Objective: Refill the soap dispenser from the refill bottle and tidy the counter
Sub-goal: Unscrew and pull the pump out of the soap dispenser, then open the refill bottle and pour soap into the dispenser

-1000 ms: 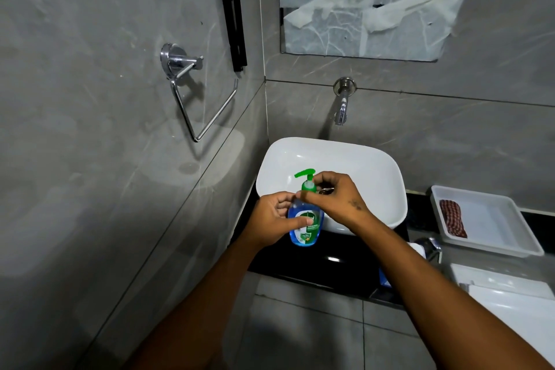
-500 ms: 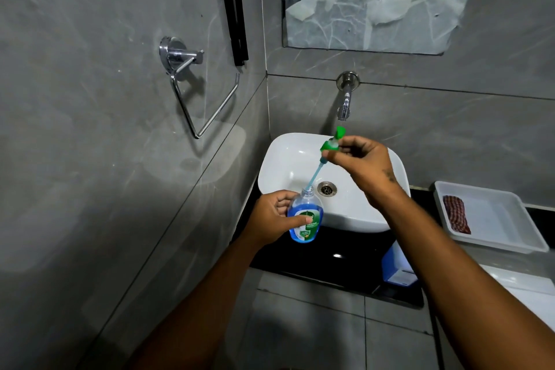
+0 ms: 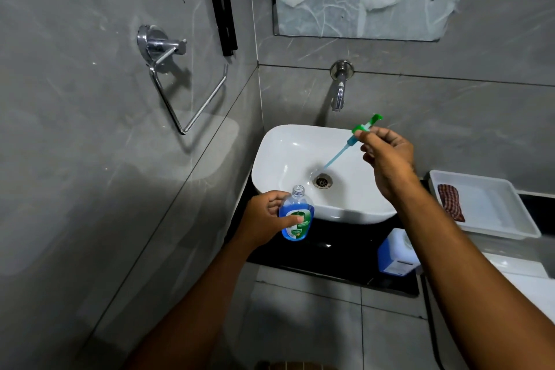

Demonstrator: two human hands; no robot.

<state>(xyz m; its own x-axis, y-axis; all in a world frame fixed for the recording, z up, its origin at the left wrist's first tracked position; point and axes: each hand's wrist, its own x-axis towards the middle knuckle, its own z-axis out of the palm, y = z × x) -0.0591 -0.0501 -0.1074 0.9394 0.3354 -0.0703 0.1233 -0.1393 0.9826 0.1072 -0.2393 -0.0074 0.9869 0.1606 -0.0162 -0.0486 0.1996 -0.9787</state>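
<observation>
Two hands busy: the left hand (image 3: 264,221) wraps its fingers round the open soap dispenser (image 3: 295,215) at the counter's (image 3: 330,261) left front edge, while the right hand (image 3: 387,153) pinches the green pump (image 3: 359,134) over the white basin (image 3: 288,153). Refill bottle (image 3: 395,252) sits half-hidden behind the right forearm; white tray (image 3: 492,204) at the counter's right.

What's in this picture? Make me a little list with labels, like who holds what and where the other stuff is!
left hand: holds the clear soap dispenser bottle with blue liquid, neck open
right hand: holds the green pump top with its pale blue tube over the basin
white ceramic basin: on the black counter, under the chrome wall tap
blue refill container: on the counter, partly behind the right arm
white plastic tray: right of the basin, holds a dark red checked cloth
</observation>
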